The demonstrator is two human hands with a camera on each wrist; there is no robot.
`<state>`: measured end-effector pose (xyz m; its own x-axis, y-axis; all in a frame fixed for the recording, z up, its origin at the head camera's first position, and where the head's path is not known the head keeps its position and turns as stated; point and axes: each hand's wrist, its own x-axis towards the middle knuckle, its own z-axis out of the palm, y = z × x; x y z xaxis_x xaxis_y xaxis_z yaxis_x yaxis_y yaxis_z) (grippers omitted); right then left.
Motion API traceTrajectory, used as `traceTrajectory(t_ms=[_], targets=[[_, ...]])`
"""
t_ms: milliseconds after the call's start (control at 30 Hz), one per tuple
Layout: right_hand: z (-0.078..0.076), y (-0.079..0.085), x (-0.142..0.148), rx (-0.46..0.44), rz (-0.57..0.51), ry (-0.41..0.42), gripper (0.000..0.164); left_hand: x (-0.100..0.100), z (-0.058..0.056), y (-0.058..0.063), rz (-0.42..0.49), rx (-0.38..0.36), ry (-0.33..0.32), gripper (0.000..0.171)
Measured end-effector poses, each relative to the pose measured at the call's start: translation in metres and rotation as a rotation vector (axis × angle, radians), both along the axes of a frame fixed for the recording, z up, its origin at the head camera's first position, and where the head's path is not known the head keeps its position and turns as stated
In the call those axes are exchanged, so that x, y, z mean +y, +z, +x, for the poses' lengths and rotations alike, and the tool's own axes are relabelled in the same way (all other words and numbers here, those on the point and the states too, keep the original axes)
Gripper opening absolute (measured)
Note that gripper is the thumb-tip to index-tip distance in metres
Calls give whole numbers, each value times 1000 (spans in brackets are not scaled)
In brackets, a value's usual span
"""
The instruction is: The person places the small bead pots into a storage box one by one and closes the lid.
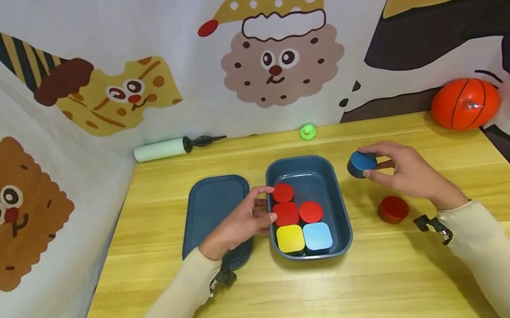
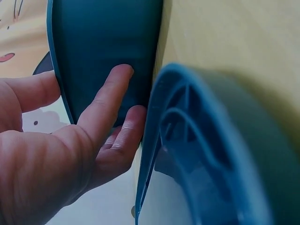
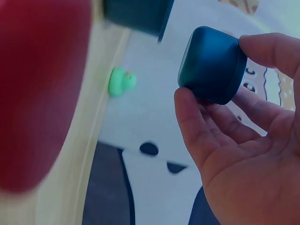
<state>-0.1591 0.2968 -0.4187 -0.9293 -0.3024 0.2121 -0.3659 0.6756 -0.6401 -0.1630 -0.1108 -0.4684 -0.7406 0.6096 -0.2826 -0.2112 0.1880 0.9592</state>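
Right grip (image 1: 407, 172) pinches blue cylinder (image 1: 361, 163); relaxed left grip (image 1: 239, 224) touches box (image 1: 320, 179); printed cloth (image 1: 195, 68) backs wooden table (image 1: 307, 301).

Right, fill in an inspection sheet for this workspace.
Surface: table, yellowish wood grain.
Job's things: blue container holding five blocks; lid lying to its left; red round block on the table to its right.
Clutter: pump, green toy duck and orange-red ball along the far edge.
Hands: left hand at the container's left side; right hand pinches a blue round block in its fingers.
Cables: nothing seen.
Surroundings: cartoon-printed cloth behind.
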Motion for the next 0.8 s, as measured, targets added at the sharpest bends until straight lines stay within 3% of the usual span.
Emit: traceTrajectory(t_ms=[200, 433, 800], targets=[[-8, -1, -27, 39, -12, 76, 50, 1, 1, 3, -4, -10, 2, 67], [-18, -6, -58, -9, -19, 128, 54, 2, 0, 3, -7, -13, 4, 66], [-27, -20, -96, 5, 125, 208, 56, 2, 0, 0, 7, -21, 10, 66]])
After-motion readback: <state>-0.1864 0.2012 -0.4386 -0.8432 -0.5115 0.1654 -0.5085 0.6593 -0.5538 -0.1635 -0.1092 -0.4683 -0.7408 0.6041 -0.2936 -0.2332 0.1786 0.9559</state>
